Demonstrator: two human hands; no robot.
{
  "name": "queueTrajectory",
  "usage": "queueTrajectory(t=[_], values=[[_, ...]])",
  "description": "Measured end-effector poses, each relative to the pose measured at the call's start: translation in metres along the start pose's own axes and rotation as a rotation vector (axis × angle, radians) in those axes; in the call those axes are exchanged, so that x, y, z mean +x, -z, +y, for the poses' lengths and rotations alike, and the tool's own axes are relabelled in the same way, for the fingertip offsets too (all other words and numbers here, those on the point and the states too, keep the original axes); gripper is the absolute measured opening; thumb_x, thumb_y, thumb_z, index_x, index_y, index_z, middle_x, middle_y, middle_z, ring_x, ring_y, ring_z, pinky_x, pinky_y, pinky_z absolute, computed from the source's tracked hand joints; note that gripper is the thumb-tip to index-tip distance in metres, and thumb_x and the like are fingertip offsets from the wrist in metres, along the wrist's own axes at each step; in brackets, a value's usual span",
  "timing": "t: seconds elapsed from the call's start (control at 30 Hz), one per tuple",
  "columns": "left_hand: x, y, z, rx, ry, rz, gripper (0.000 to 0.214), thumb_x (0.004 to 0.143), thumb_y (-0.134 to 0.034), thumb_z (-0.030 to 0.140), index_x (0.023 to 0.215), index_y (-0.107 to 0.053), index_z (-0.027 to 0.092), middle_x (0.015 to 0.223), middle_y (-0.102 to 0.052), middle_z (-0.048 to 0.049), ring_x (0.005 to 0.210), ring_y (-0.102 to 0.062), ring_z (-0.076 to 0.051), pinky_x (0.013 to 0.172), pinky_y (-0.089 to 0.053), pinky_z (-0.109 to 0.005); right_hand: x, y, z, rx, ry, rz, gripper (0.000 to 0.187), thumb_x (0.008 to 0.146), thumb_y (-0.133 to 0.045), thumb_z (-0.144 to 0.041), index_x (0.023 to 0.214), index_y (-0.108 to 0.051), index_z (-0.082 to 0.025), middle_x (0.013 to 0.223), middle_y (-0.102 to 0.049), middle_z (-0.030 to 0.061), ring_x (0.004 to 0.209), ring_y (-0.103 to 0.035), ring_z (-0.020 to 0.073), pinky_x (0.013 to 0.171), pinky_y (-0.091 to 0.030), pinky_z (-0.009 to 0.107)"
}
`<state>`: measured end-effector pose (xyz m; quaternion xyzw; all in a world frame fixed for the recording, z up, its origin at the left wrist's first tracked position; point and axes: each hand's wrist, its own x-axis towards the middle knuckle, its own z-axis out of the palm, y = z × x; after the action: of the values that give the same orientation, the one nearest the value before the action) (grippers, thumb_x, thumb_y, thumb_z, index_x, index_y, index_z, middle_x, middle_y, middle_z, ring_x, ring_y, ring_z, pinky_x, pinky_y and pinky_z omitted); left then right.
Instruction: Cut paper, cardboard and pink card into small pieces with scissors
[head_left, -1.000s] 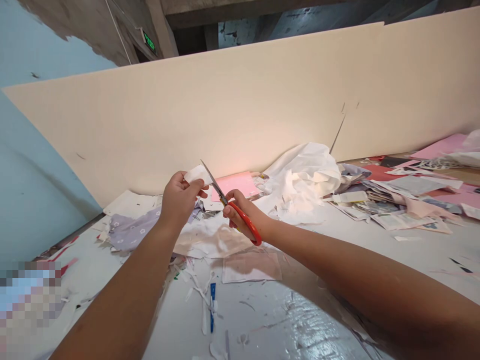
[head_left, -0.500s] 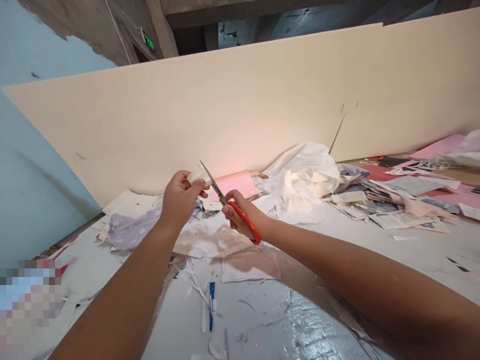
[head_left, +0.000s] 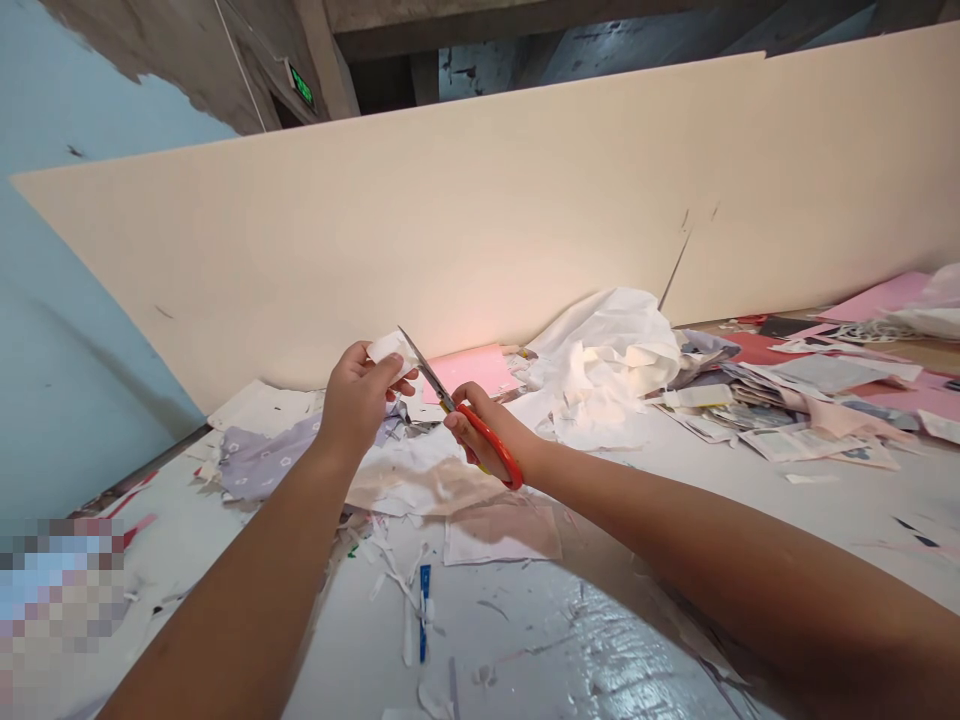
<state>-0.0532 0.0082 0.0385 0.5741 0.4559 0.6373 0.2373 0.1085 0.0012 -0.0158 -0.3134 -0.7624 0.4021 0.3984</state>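
1. Pinching a small, flat, white paper-like piece (head_left: pixel 387 348), the left hand (head_left: pixel 356 390) sits left of the frame's centre; the piece shows broader than half a second ago, suggesting it was turned against the blades.
2. Near centre, the right hand (head_left: pixel 511 422) grips red-handled metal scissors (head_left: pixel 487 432).

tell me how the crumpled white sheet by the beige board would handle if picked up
The crumpled white sheet would probably be floppy, as it lies in loose, soft-looking folds. It is likely light for its bulk, since it looks thin and bunched up. Lifting it may disturb the greyish scraps close against its right side.
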Motion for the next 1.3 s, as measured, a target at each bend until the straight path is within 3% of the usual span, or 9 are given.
queueTrajectory(t=[0.8,1.03,1.3], values=[[0.004,0.001,-0.002,-0.031,0.049,0.072,0.013,0.067,-0.054,0.031,0.067,-0.048,0.02,0.052,-0.05,0.0054,0.042,-0.049,-0.008,0.042,-0.038,-0.019,-0.001,-0.003,0.005,-0.179,0.121,0.014,0.017,0.086,-0.036,-0.039,0.09,-0.033,-0.023,0.066,-0.048,-0.005,0.05,-0.041,0.008,0.049,-0.035,0.022],[0.004,0.002,-0.001,-0.056,0.042,0.068,0.013,0.066,-0.055,0.031,0.067,-0.047,0.02,0.053,-0.05,0.0053,0.042,-0.049,-0.008,0.043,-0.038,-0.019,-0.002,-0.005,0.005,-0.087,0.08,0.019,0.027,0.082,-0.04,-0.048,0.09,-0.032,-0.023,0.061,-0.048,-0.0057,0.05,-0.047,0.0101,0.051,-0.039,0.025],[0.005,0.004,-0.002,-0.051,0.047,0.067,0.008,0.065,-0.052,0.026,0.067,-0.048,0.02,0.05,-0.052,0.0041,0.041,-0.048,-0.009,0.042,-0.037,-0.02,-0.006,-0.011,-0.004,0.063,0.074,-0.095,0.041,0.079,-0.04,-0.056,0.096,-0.024,-0.022,0.079,-0.058,0.0034,0.079,-0.055,0.018,0.073,-0.043,0.037]])
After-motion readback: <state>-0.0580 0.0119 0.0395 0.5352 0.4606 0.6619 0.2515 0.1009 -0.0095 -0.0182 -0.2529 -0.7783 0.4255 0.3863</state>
